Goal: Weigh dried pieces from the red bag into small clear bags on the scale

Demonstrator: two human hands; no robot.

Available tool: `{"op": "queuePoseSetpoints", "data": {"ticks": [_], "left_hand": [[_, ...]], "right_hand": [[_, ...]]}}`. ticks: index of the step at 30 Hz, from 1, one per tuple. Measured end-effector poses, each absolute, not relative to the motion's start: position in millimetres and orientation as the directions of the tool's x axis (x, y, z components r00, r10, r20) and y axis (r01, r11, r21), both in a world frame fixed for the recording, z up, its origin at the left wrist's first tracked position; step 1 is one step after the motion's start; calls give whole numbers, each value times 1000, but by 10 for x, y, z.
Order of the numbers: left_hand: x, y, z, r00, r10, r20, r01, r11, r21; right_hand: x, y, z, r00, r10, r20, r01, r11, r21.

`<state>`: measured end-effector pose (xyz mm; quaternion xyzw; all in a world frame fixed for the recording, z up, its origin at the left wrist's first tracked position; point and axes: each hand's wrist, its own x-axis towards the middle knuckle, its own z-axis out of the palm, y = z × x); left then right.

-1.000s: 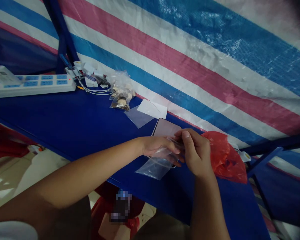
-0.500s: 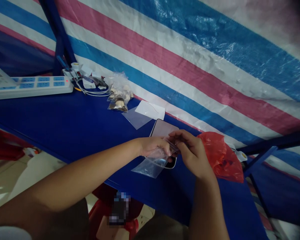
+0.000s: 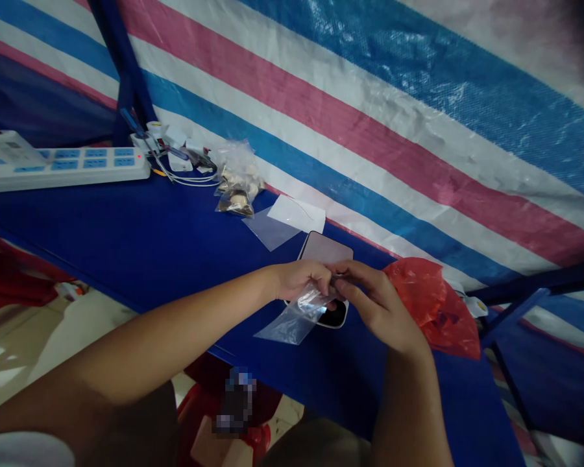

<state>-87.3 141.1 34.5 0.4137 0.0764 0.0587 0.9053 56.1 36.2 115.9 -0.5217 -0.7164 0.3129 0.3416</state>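
Observation:
A clear plastic bag hangs from my left hand, whose fingers are closed on its gathered upper end. Touching the same end with thumb and fingers pinched is my right hand; the exact grip at the fingertips is hard to make out. Both hands are over a flat, dark-faced case with a pale rim that lies on the blue table; they cover its middle. Just behind the case lie a white paper slip and a flat clear plastic sheet or bag.
On the blue table stand a white power strip, cables with plugs and clear bags of pale pieces. A red plastic bag lies to the right. Striped sheeting hangs behind. Beneath the table edge shows a red stool.
My hands have drawn closer together at the bag's upper end, and the left fingers are more curled. The bag has bunched narrower. The view has shifted slightly.

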Motion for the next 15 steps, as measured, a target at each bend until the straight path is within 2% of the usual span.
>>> {"op": "queuePoseSetpoints", "data": {"ticks": [10, 15], "left_hand": [[-904, 1383, 428, 967, 201, -155, -17, 659, 752], [-898, 1389, 422, 972, 200, -125, -40, 661, 749]], "right_hand": [[565, 390, 1172, -292, 943, 162, 528, 300, -795], [545, 389, 1174, -276, 949, 152, 588, 291, -755]]}}
